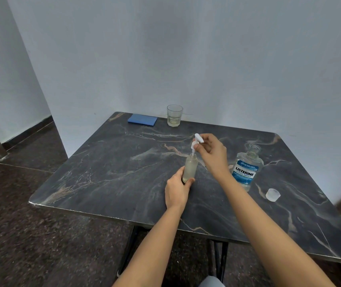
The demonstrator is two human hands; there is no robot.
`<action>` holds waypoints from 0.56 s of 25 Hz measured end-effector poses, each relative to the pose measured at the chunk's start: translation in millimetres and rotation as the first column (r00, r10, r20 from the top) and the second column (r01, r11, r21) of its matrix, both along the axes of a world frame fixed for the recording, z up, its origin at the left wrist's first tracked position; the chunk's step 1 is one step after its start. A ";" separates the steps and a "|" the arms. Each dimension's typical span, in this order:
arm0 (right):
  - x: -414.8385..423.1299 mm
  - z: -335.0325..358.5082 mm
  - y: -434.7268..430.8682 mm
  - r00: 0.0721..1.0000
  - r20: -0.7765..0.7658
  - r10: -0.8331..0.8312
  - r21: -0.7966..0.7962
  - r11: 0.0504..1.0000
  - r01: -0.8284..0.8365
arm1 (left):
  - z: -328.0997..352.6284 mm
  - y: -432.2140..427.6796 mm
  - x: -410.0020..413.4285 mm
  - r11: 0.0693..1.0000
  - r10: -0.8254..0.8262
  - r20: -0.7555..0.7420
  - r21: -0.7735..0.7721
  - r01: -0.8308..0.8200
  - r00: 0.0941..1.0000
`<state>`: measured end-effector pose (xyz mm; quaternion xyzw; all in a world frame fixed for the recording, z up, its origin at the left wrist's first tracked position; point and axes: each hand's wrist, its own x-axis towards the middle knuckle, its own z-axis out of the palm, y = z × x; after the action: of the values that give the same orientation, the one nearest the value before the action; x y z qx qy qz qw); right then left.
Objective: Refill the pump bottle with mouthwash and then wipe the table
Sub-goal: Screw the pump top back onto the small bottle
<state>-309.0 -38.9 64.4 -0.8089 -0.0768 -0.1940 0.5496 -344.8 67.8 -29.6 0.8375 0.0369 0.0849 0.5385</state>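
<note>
1. Dark marbled table (pixel 124 183) set against a pale wall.
2. Pump bottle (pixel 189 168), upright near the table's middle; left hand (pixel 176 190) grips its lower body.
3. Right hand (pixel 211 152) pinches the white pump head (pixel 197 139), lifted above the neck, with its tube entering the bottle.
4. Uncapped mouthwash bottle (pixel 247 168) stands to the right, its cap (pixel 273 195) beside it.
5. Glass (pixel 174 116) and blue cloth (pixel 142 120) sit at the far edge.
</note>
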 end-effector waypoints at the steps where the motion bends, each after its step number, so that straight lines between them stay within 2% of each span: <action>1: -0.1 -2.0 -0.4 1.000 -0.014 0.006 -0.014 1.000 -0.006 | -0.3 -0.3 0.2 1.000 -0.002 0.002 0.000 0.002 1.000; 14: -3.9 -18.7 -3.0 0.997 -0.079 0.020 -0.001 1.000 -0.020 | -0.9 -0.5 -0.3 1.000 -0.016 0.007 -0.017 0.016 1.000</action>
<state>-312.8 -41.9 45.7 -0.8157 -0.0634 -0.1563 0.5533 -345.1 67.3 -30.5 0.8328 0.0289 0.0833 0.5464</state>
